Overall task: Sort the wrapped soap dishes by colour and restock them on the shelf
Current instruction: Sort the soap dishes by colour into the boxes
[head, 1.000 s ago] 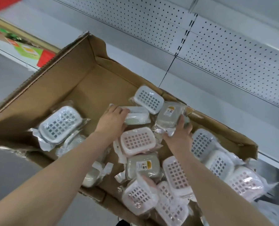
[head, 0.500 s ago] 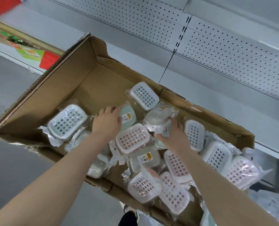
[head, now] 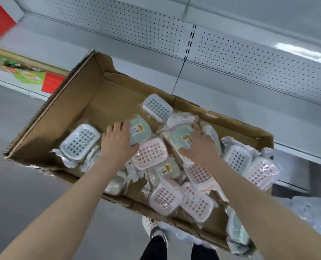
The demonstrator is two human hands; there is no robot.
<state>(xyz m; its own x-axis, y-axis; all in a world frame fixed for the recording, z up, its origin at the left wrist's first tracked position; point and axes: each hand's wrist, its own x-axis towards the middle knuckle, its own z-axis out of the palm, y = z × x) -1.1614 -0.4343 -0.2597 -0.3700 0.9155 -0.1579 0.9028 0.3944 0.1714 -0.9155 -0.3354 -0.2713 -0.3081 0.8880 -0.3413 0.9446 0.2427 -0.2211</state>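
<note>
Now that both have tipped up off the pile in the middle of the cardboard box (head: 92, 87), the left hand (head: 118, 145) grips one green soap dish (head: 140, 135) and the right hand (head: 200, 147) a second green dish (head: 180, 137); sorting the greens seems begun.

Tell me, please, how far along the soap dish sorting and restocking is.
Done: nothing visible; no dish shows on the shelf yet. In hand: the left hand grips a green dish and the right hand grips a second green dish, inside the cardboard box. Left: pink dishes, white dishes and beige dishes lie mixed in the box, unsorted.
</note>
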